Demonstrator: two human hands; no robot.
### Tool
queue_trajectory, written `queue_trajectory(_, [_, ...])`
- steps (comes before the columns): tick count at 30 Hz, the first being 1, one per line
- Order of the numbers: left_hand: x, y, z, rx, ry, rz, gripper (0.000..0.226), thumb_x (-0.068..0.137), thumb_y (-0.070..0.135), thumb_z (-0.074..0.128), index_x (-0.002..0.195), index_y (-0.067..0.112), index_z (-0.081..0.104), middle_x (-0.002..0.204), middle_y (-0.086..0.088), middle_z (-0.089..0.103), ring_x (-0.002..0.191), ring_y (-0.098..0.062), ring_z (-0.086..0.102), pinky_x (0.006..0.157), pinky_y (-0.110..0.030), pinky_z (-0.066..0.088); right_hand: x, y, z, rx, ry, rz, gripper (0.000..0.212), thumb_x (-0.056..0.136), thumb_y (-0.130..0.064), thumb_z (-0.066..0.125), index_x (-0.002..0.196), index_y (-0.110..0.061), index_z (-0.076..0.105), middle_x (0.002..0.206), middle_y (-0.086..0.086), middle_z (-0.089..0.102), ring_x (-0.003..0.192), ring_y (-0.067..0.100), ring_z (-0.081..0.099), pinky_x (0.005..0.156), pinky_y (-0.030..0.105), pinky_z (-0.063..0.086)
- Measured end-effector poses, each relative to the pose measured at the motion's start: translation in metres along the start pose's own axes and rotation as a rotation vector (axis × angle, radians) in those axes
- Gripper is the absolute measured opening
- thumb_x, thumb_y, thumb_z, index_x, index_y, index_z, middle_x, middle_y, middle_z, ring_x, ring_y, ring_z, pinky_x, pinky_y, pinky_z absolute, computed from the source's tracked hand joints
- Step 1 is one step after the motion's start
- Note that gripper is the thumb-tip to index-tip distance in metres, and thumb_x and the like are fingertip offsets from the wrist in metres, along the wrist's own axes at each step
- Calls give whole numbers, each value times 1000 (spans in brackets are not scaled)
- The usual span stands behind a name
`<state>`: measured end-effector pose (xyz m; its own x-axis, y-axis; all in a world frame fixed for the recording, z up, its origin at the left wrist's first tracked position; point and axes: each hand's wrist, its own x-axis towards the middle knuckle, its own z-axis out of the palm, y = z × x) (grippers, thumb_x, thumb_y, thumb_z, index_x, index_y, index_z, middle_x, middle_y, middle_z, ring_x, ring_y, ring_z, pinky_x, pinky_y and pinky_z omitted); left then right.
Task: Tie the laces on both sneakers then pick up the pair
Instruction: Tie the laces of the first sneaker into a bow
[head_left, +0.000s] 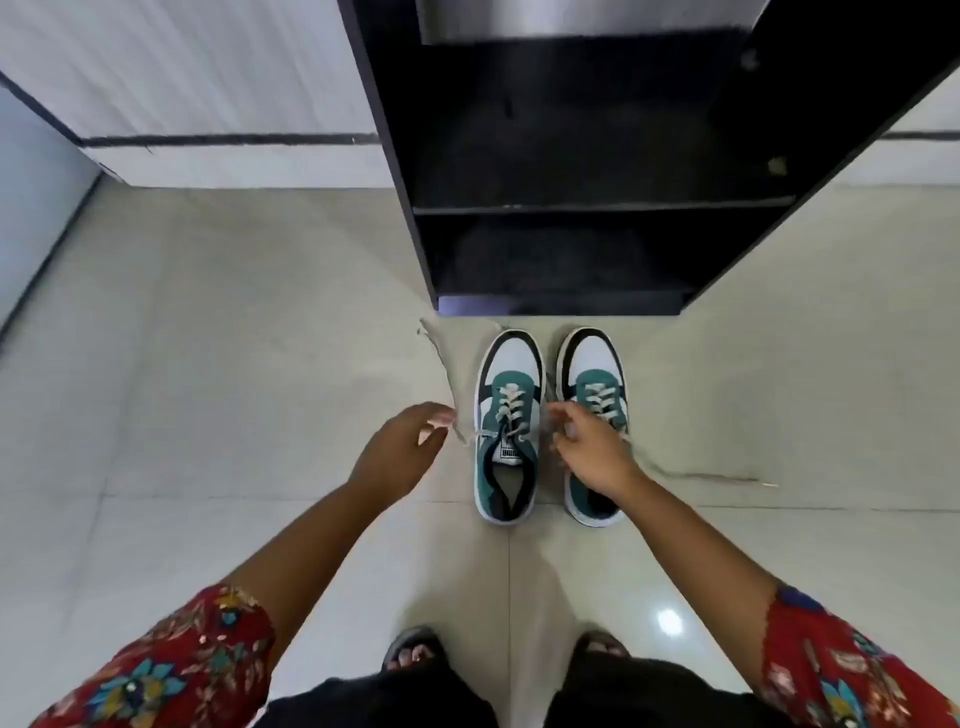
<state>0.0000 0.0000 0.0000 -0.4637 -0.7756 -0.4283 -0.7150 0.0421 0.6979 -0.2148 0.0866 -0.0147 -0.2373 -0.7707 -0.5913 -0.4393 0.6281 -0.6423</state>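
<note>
Two teal, white and black sneakers stand side by side on the tiled floor, toes pointing away from me. The left sneaker (508, 426) has loose pale laces. One lace end (441, 364) runs up and to the left, pinched in my left hand (400, 449). My right hand (589, 447) hovers between the shoes, fingers curled at the left sneaker's other lace end, and covers the middle of the right sneaker (595, 384). A loose lace (711, 475) from the right sneaker trails off to the right along the floor.
A black open shelf unit (561, 208) stands directly behind the sneakers, its lowest shelf near floor level. White wall panels rise at the back left. My sandalled feet (415, 649) are at the bottom, with pale floor tiles all around.
</note>
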Motion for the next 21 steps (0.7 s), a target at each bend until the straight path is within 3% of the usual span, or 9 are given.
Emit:
queue_trajectory(3, [26, -22, 27, 122, 6, 71, 33, 91, 18, 50, 123, 21, 53, 125, 1, 61, 111, -18, 57, 89, -24, 41, 23, 11, 24, -128, 45, -71, 58, 88, -10, 52, 142, -16, 31, 143, 9, 46, 119, 29, 55, 99, 38, 46])
queue_trajectory(5, [35, -27, 38, 210, -36, 106, 40, 90, 26, 52, 129, 23, 47, 124, -1, 62, 111, -21, 58, 94, -31, 44, 28, 14, 33, -177, 120, -92, 64, 86, -12, 53, 143, -18, 25, 136, 12, 50, 112, 30, 59, 92, 40, 50])
queue_trajectory(7, [37, -30, 46, 276, -36, 151, 41, 88, 30, 53, 128, 26, 46, 108, 3, 68, 99, -20, 62, 94, -35, 44, 25, 17, 35, -308, 139, -86, 66, 86, -16, 53, 144, -19, 21, 128, 14, 53, 104, 33, 61, 80, 38, 50])
queue_trajectory(9, [37, -29, 49, 357, -6, 202, 33, 87, 24, 51, 120, 26, 52, 94, 6, 70, 89, -18, 63, 95, -32, 39, 19, 14, 28, -484, 93, -64, 58, 86, -24, 52, 139, -18, 29, 125, 11, 56, 102, 34, 61, 76, 38, 49])
queue_trajectory(13, [36, -32, 52, 345, 13, 220, 24, 82, 25, 45, 94, 16, 64, 97, -4, 62, 87, -24, 58, 90, -38, 43, 10, 9, 17, -675, 44, -89, 26, 87, -36, 47, 101, -15, 54, 111, 9, 62, 98, 31, 61, 68, 31, 41])
queue_trajectory(15, [37, -31, 56, 273, -10, 198, 35, 81, 39, 39, 91, 14, 62, 101, -5, 59, 92, -24, 56, 89, -36, 43, 13, 10, 18, -648, 16, -112, 30, 86, -40, 47, 99, -15, 55, 111, 7, 58, 98, 28, 59, 70, 31, 41])
queue_trajectory(17, [38, -32, 58, 243, -9, 163, 35, 84, 48, 38, 89, 18, 57, 88, 3, 62, 86, -18, 58, 97, -35, 35, 18, 11, 21, -508, -4, -116, 34, 85, -48, 48, 97, -17, 51, 102, 4, 57, 91, 24, 58, 71, 33, 43])
queue_trajectory(19, [39, -29, 58, 225, -3, 160, 24, 89, 45, 45, 91, 24, 55, 72, 8, 62, 75, -8, 57, 104, -35, 24, 24, 12, 23, -398, -19, -128, 31, 86, -51, 48, 84, -21, 48, 84, -1, 56, 78, 20, 55, 64, 34, 41])
queue_trajectory(21, [40, -27, 55, 211, 48, 205, 15, 89, 38, 51, 91, 28, 63, 73, 10, 65, 70, -1, 54, 107, -39, 27, 25, 14, 25, -334, -32, -145, 32, 88, -49, 48, 67, -25, 43, 67, -4, 51, 69, 19, 53, 56, 32, 35])
